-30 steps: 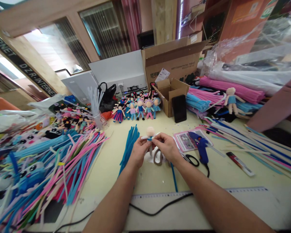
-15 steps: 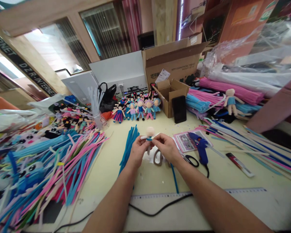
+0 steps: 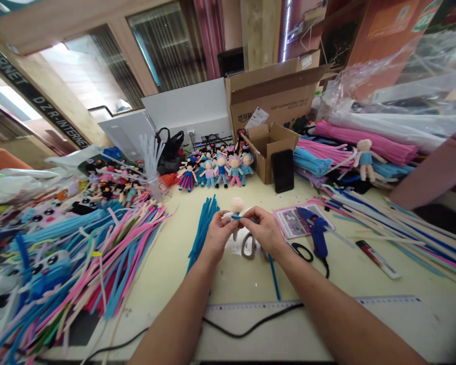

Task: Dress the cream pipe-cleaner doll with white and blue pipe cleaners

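Observation:
Between my two hands, above the table, is a small doll (image 3: 237, 205) with a round cream head and pale arms. A short blue pipe cleaner (image 3: 236, 218) crosses it just below the head. My left hand (image 3: 217, 234) pinches the doll from the left, fingers closed. From the right, my right hand (image 3: 264, 230) pinches at the blue piece, its fingertips close to the left ones. Grey-handled scissors (image 3: 248, 247) lie beneath the hands, partly hidden. To the left rests a bundle of blue pipe cleaners (image 3: 202, 230); a single blue pipe cleaner (image 3: 274, 279) lies below my right hand.
A blue glue gun (image 3: 317, 233) lies at right beside a pink-edged card (image 3: 287, 223) and black-handled scissors (image 3: 302, 252). A ruler (image 3: 380, 300) and a black cable (image 3: 247, 334) cross the front. Finished dolls (image 3: 221, 170), a phone (image 3: 282, 171) and a carton (image 3: 266, 152) stand behind.
The blue strip now shows more plainly across the doll below its head, and my fingers have shifted slightly around it. The whole view has moved a little.

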The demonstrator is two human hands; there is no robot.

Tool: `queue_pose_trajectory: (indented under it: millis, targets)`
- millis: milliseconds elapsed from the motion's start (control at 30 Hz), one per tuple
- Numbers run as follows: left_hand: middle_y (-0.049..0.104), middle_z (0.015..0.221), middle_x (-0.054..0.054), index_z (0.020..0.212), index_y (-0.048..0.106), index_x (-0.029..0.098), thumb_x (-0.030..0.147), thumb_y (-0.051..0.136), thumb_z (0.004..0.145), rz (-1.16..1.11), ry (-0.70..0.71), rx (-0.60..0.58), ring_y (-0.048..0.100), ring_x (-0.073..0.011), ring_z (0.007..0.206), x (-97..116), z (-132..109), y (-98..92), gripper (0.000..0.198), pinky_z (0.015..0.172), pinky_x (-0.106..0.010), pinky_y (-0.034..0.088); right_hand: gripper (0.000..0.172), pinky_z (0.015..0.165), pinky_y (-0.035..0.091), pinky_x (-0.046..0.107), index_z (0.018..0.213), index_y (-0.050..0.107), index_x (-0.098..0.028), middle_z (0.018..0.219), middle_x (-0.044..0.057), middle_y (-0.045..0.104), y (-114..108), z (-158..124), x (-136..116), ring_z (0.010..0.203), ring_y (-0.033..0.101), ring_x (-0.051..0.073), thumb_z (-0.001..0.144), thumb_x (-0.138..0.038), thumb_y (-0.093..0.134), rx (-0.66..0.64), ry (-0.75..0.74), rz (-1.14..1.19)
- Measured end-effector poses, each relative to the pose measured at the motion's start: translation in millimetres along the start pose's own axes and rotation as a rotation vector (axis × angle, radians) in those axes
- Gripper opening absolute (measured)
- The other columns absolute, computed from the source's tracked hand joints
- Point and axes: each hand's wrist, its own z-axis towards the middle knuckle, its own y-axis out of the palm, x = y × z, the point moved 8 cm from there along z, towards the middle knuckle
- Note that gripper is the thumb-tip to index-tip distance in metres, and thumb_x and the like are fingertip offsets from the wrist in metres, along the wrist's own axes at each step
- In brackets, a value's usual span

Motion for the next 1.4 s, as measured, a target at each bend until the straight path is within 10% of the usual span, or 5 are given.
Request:
queue_pose_trajectory:
  millis: [1400]
  targets:
    - [0.064, 0.070, 0.004, 0.078, 0.046, 0.019, 0.022, 0.081, 0.056, -0.175, -0.135, 0.036, 0.066, -0.0148, 0.068, -5, -3, 1.7, 0.041, 0.071, -0.030, 0.051, 0.019, 0.056, 0.043, 0.026, 0.066, 0.057, -0.020, 0.061, 0.000, 0.062, -2, 2, 7, 0.057, 0.054, 0.014, 0.070, -0.037, 0.064, 0.017, 0.058, 0.080]
